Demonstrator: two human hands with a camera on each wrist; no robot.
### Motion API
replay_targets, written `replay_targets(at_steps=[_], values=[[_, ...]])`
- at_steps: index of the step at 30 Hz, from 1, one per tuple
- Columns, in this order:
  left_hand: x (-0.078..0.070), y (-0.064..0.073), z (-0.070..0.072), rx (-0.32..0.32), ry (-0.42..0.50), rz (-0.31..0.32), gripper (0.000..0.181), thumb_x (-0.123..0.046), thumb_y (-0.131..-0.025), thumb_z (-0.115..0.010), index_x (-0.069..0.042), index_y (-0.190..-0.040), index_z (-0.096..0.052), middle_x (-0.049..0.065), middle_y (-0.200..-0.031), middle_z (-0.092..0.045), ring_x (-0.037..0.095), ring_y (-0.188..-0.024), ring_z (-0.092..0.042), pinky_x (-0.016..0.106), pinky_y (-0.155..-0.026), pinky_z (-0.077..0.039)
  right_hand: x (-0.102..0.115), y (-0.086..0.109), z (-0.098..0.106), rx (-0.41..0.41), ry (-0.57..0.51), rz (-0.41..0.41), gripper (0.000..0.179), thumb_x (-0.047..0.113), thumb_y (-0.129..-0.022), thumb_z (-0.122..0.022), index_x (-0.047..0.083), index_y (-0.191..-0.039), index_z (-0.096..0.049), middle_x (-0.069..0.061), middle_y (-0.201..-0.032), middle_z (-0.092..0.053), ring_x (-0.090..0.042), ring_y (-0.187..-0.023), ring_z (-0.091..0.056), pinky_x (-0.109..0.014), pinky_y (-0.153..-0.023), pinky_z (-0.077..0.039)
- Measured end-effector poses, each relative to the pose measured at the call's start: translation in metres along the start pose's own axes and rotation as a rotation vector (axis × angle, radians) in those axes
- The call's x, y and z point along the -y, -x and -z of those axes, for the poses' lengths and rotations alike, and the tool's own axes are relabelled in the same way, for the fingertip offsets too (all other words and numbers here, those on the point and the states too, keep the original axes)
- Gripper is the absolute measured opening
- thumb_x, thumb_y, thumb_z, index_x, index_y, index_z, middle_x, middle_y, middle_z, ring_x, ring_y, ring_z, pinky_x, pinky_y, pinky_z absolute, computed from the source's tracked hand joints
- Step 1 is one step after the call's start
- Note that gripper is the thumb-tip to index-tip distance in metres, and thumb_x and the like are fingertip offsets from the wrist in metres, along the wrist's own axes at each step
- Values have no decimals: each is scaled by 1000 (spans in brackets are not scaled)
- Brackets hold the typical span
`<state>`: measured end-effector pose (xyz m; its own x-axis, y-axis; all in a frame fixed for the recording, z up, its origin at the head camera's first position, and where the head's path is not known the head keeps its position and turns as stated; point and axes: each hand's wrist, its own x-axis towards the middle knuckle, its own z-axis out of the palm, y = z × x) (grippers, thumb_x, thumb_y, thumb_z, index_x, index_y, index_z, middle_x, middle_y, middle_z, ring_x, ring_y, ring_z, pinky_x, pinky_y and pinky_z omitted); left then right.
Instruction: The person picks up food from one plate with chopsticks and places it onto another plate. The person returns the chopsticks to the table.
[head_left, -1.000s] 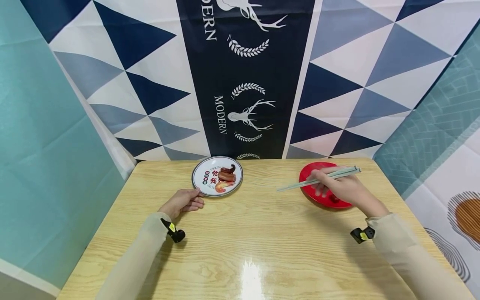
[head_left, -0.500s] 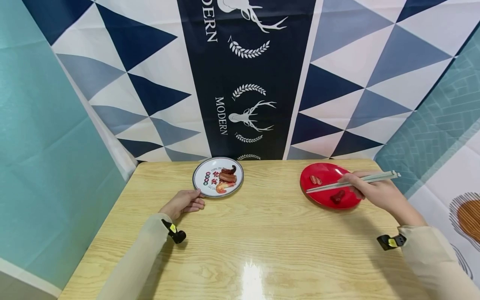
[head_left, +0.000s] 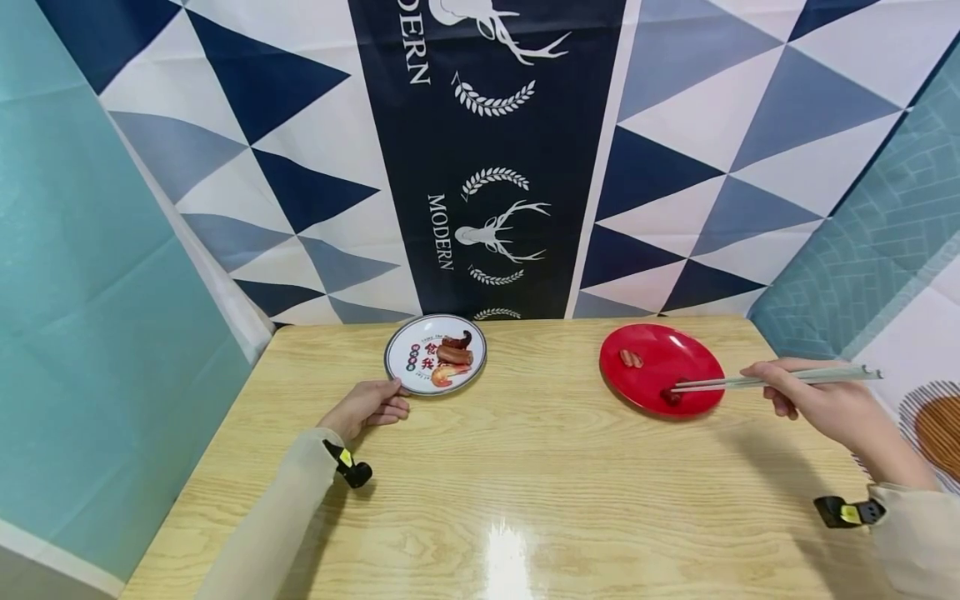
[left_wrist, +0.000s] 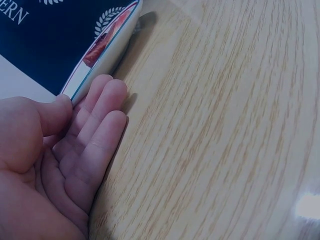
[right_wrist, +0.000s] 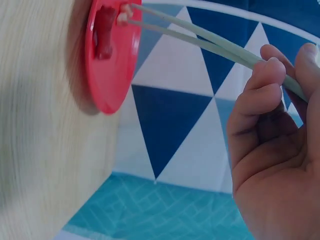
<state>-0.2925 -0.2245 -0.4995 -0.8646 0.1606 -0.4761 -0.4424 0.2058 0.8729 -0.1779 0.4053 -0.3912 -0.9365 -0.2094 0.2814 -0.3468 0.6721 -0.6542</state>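
My left hand (head_left: 363, 408) pinches the near rim of a white plate (head_left: 405, 343), thumb above and fingers beneath. On that plate lie a shrimp (head_left: 446, 375), a brown sausage-like piece (head_left: 454, 355) and a dark curled piece (head_left: 459, 339). My right hand (head_left: 821, 404) grips pale green chopsticks (head_left: 817, 375), off the right side of a red plate (head_left: 660, 346). In the head view their tips reach a dark red food piece (head_left: 667, 398); contact is unclear. A pink striped piece (head_left: 631, 358) lies farther left. In the right wrist view the chopsticks (right_wrist: 215, 46) point at the red plate (right_wrist: 112, 85).
Both plates stand near the back edge of a wooden table (head_left: 480, 467). A patterned cloth (head_left: 495, 167) hangs right behind it. Teal panels close in the left and right sides. Each wrist wears a small black camera.
My right hand has moved right, off the red plate, uncovering its food. The chopstick tips went from left of the plate to the dark red piece. My left hand stays on the white plate.
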Motion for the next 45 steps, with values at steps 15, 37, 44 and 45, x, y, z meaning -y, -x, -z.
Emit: replay_targets(at_steps=[15, 37, 44, 45], values=[[1, 0, 1, 1, 9, -4, 43, -38, -110, -49, 1, -120, -64, 1, -85, -75, 9, -75, -74, 23, -71, -64, -10, 6, 4, 19, 58, -76, 26, 13, -109, -51, -2, -98, -69, 0, -59, -53, -15, -51, -48, -29, -47, -37], [0, 1, 0, -10, 7, 17, 43, -38, -110, -49, 0, -121, -65, 2, -88, -75, 9, -76, -74, 23, -73, -64, -13, -12, -25, 55, -18, -22, 21, 6, -106, -56, 8, -92, -72, -2, -64, -60, -14, -59, -55, -27, -52, -41], [-2, 1, 1, -5, -8, 21, 44, -38, -111, -47, 1, -122, -65, 3, -90, -75, 9, -76, -73, 23, -74, -64, -12, -16, -27, 39, -10, -24, 19, 8, -106, -56, 6, -96, -72, -2, -65, -61, -14, -60, -55, -27, -52, -40], [-3, 2, 2, -7, -9, 17, 44, -38, -111, -48, 1, -122, -65, 3, -90, -75, 9, -76, -73, 24, -74, -64, -11, -16, -26, 25, -14, -28, 18, 7, -106, -57, 6, -96, -73, -2, -65, -61, -14, -60, -55, -27, -52, -40]])
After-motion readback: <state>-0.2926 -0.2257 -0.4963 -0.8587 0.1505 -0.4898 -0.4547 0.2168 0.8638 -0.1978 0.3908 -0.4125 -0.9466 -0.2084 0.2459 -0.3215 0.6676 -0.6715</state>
